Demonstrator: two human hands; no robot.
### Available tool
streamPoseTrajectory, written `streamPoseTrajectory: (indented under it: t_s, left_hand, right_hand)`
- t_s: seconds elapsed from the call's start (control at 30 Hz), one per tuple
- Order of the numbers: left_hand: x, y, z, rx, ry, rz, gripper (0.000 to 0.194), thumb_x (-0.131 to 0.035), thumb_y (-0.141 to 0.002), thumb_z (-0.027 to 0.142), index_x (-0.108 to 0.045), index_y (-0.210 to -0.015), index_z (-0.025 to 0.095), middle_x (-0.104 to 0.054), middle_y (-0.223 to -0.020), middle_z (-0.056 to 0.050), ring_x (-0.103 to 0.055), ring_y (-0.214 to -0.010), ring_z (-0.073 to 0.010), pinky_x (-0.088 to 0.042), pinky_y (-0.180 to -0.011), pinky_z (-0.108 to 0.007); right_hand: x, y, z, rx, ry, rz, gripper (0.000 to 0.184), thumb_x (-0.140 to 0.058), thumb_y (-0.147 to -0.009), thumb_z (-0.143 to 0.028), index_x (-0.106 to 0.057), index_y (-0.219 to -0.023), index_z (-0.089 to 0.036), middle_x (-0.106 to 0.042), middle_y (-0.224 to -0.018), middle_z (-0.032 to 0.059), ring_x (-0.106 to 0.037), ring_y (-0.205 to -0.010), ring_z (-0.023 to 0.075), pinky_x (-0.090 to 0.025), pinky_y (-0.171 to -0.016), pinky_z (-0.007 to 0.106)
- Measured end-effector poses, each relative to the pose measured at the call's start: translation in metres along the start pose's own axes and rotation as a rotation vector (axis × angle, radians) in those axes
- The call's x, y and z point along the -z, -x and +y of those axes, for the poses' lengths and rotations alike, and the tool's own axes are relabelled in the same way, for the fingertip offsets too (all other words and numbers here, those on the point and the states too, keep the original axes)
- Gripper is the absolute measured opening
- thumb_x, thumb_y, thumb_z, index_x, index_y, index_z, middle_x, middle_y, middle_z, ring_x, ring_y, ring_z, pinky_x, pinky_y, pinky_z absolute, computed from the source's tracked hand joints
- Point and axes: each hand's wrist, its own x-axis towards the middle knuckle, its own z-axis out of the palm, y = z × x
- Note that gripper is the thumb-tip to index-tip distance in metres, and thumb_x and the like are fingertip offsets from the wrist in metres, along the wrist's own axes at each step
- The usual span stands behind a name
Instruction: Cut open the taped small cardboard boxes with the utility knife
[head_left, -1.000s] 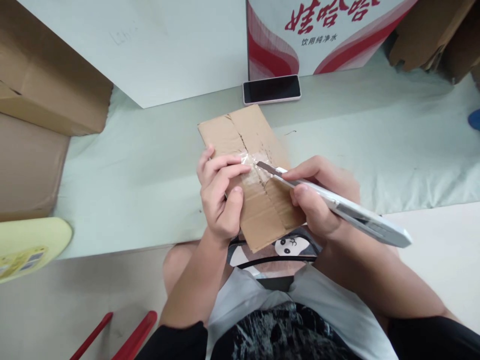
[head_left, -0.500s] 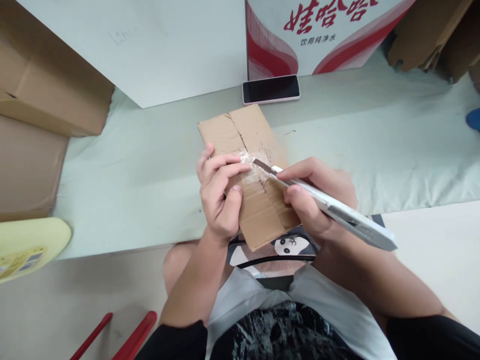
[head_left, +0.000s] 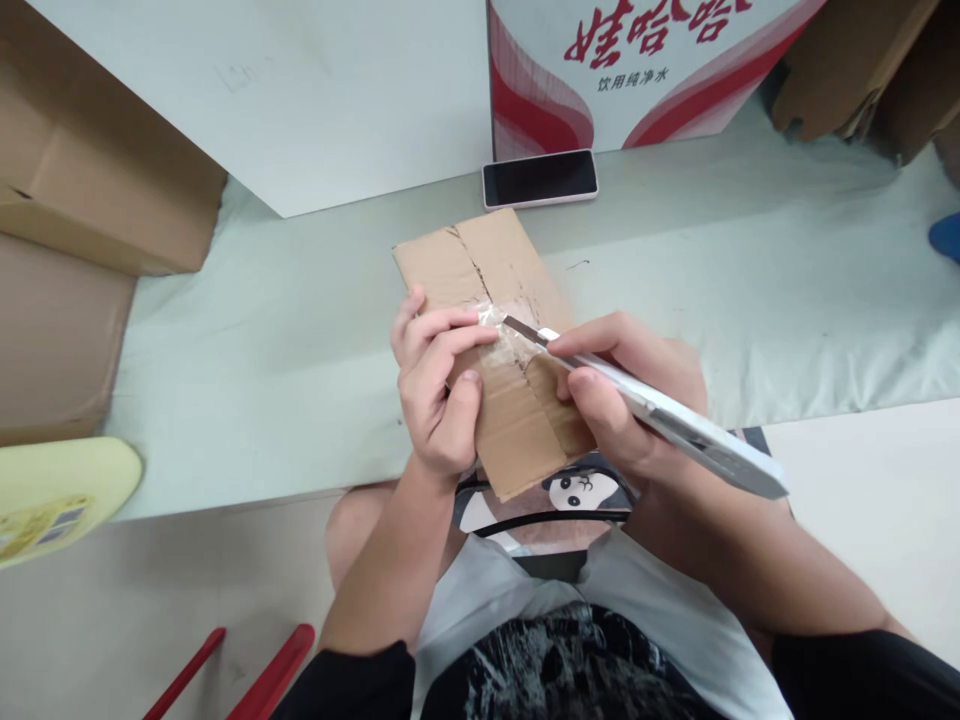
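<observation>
The half-curled left hand point(head_left: 439, 392) grips the cardboard piece point(head_left: 519, 440) over the edge of the tabletop point(head_left: 300, 360), seemingly to steady it, while the right hand point(head_left: 626, 385) is closed pen-like around the utility knife point(head_left: 686, 432), apparently for control.

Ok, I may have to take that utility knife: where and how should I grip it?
Probably grip the utility knife by its rear end, from the picture's right: that end juts past the right hand, while the exposed blade points toward the left hand.

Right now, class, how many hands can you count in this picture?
2: the left hand on the cardboard package, and the right hand holding the utility knife.
</observation>
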Motion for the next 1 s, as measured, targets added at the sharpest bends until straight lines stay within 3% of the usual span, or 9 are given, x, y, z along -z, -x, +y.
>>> streamPoseTrajectory:
  t_s: [0.27,0.43,0.73,1.0]
  left_hand:
    - [-0.0003,0.0002,0.0025,0.009,0.000,0.011,0.028,-0.043,-0.101,0.033,-0.070,-0.109,0.031,-0.069,-0.118,-0.002,-0.061,-0.128,-0.0262,-0.027,-0.135,-0.059]
    - [-0.0007,-0.0009,0.0002,-0.010,0.012,0.019,0.029,-0.043,-0.100,0.036,-0.070,-0.107,0.029,-0.071,-0.115,-0.002,-0.064,-0.122,-0.0270,-0.032,-0.131,-0.065]
    - [0.0005,0.0002,-0.0017,0.023,-0.046,0.000,0.035,-0.040,-0.099,0.042,-0.071,-0.104,0.028,-0.072,-0.115,-0.003,-0.062,-0.129,-0.0309,-0.027,-0.133,-0.068]
    - [-0.0003,-0.0002,-0.0013,0.001,-0.009,0.012,0.031,-0.042,-0.097,0.036,-0.071,-0.105,0.028,-0.071,-0.115,-0.002,-0.063,-0.125,-0.0280,-0.033,-0.131,-0.063]
  right_hand:
    - [0.0020,-0.0044,-0.0064,-0.037,0.030,-0.039,0.010,-0.058,-0.091,-0.026,-0.067,-0.089,-0.022,-0.061,-0.060,-0.0072,-0.042,-0.044,0.0046,-0.030,-0.041,0.020]
    - [0.0010,-0.0067,-0.0084,-0.023,0.019,-0.047,0.011,-0.056,-0.088,-0.022,-0.065,-0.081,-0.022,-0.052,-0.053,-0.0072,-0.041,-0.042,0.0054,-0.029,-0.040,0.020]
    - [0.0013,-0.0056,-0.0052,0.095,-0.068,-0.040,0.013,-0.054,-0.084,-0.018,-0.062,-0.076,-0.021,-0.048,-0.050,-0.0073,-0.035,-0.039,0.0057,-0.027,-0.037,0.022]
    - [0.0009,-0.0053,-0.0030,0.141,-0.090,-0.011,0.013,-0.055,-0.083,-0.016,-0.062,-0.077,-0.024,-0.053,-0.054,-0.0059,-0.038,-0.040,0.0081,-0.033,-0.040,0.025]
